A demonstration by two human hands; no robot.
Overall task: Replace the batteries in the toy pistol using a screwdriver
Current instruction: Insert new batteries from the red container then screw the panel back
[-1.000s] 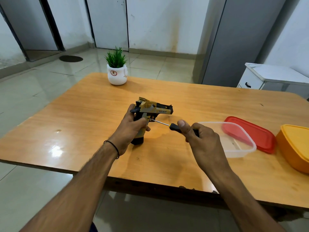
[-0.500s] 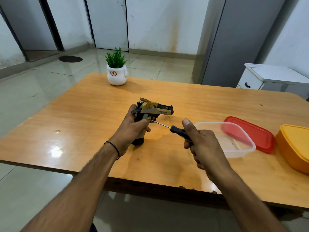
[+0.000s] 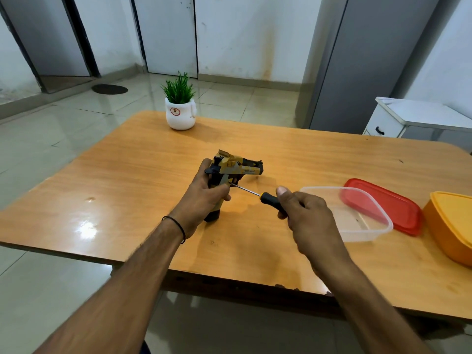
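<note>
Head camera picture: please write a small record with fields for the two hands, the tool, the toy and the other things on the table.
left hand: grips toy pistol by its grip, upright on the table
right hand: holds screwdriver by its black handle
screwdriver tip: against the pistol's grip
beside right hand: open clear box, red lid behind it, orange box further right
far edge: potted plant

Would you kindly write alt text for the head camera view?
A person's left hand grips a gold-and-black toy pistol upright on a wooden table, while the right hand holds a black-handled screwdriver with its tip at the grip.
</note>
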